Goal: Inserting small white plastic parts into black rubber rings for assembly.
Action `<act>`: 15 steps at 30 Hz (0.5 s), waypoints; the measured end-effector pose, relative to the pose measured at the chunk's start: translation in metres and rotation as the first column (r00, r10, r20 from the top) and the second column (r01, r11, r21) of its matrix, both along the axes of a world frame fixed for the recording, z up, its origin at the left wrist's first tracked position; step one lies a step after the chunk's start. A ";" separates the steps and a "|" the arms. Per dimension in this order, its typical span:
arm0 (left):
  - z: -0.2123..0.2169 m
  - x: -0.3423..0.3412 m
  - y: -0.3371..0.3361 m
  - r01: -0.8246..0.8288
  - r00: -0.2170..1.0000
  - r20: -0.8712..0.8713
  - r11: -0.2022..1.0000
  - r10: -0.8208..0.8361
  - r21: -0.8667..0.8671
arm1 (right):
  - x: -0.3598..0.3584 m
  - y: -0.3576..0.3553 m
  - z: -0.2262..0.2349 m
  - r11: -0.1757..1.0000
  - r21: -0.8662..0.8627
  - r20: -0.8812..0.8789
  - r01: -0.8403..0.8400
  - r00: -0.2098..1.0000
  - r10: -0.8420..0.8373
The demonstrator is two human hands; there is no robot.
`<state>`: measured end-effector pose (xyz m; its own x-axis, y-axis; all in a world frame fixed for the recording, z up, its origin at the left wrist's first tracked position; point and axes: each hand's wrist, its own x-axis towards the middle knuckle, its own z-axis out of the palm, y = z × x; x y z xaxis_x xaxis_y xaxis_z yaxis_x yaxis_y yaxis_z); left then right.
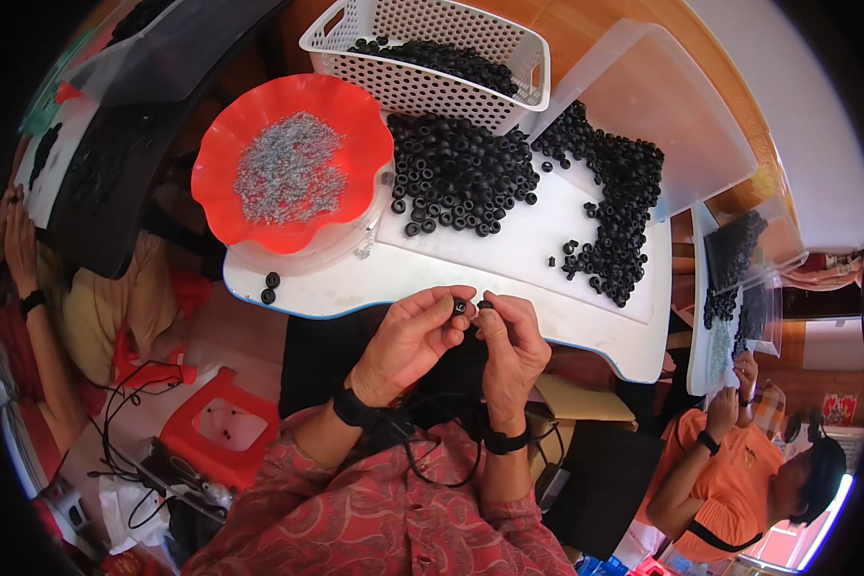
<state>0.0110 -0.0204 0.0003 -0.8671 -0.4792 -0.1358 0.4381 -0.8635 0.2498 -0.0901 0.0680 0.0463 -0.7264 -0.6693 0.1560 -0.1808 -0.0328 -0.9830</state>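
Observation:
My left hand (403, 344) pinches a small black round piece with a hollow end (459, 306) between thumb and fingers. Close beside it, my right hand (515, 357) holds another small black piece (485, 304) at its fingertips. Both hands are just in front of the white table's near edge (355, 298). Beyond them lies a heap of black ring-shaped pieces (461, 178). A second heap of smaller black pieces (616, 192) spreads to the right on a white board (547, 230). Left of the heaps, a red wavy-rimmed bowl (221, 182) holds many tiny silvery parts (293, 168).
At the back stands a white perforated basket (403, 91) of black pieces. A translucent bin (677, 115) lies tipped at the right. Two loose black rings (271, 288) sit near the left edge. A red stool (192, 432) is below left. Other people work at both sides.

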 end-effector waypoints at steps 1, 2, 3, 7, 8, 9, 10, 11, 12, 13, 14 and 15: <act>-0.001 0.000 0.000 -0.002 1.000 0.001 1.000 0.002 0.000 | 0.001 0.000 0.001 1.000 0.000 0.001 -0.002 1.000 0.002; -0.002 -0.001 0.000 -0.006 1.000 -0.023 1.000 0.006 0.014 | 0.003 0.000 0.001 1.000 -0.001 -0.017 -0.007 1.000 0.007; -0.003 -0.001 0.000 -0.009 0.999 -0.046 1.000 0.010 0.029 | 0.004 0.000 0.002 1.000 -0.001 -0.035 -0.013 0.999 0.013; -0.001 0.000 0.001 -0.034 0.998 -0.050 0.999 0.034 -0.007 | 0.009 -0.004 0.005 1.000 -0.006 -0.052 -0.020 0.998 0.020; -0.002 0.001 0.001 -0.039 0.998 -0.053 0.999 0.038 -0.017 | 0.010 -0.004 0.005 1.000 -0.010 -0.081 -0.016 0.997 0.015; -0.002 0.001 0.001 -0.044 0.998 -0.057 0.999 0.042 -0.026 | 0.010 -0.004 0.004 1.000 -0.015 -0.111 -0.011 0.994 0.010; -0.002 0.001 0.002 -0.046 0.997 -0.058 0.999 0.044 -0.025 | 0.011 -0.004 0.004 1.000 -0.014 -0.112 -0.013 0.994 0.012; -0.002 0.001 0.002 -0.049 0.997 -0.057 0.998 0.047 -0.030 | 0.012 -0.004 0.003 1.000 -0.013 -0.103 -0.009 0.995 0.007; -0.002 0.002 0.003 -0.052 0.997 -0.055 0.998 0.050 -0.036 | 0.012 -0.004 0.003 1.000 -0.013 -0.094 -0.004 0.996 0.003; -0.002 0.002 0.003 -0.054 0.997 -0.056 0.998 0.052 -0.036 | 0.013 -0.004 0.003 1.000 -0.013 -0.096 -0.006 0.995 0.005; -0.002 0.002 0.003 -0.052 0.996 -0.068 0.998 0.049 -0.038 | 0.014 -0.004 0.004 1.000 -0.010 -0.091 -0.005 0.996 0.004; -0.003 0.003 0.003 -0.050 0.996 -0.080 0.998 0.047 -0.040 | 0.015 -0.004 0.004 1.000 -0.008 -0.086 -0.004 0.996 0.003</act>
<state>0.0137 -0.0177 -0.0024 -0.8499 -0.5249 -0.0467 0.4991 -0.8301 0.2487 -0.0751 0.0638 0.0501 -0.7076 -0.6703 0.2234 -0.2647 -0.0416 -0.9634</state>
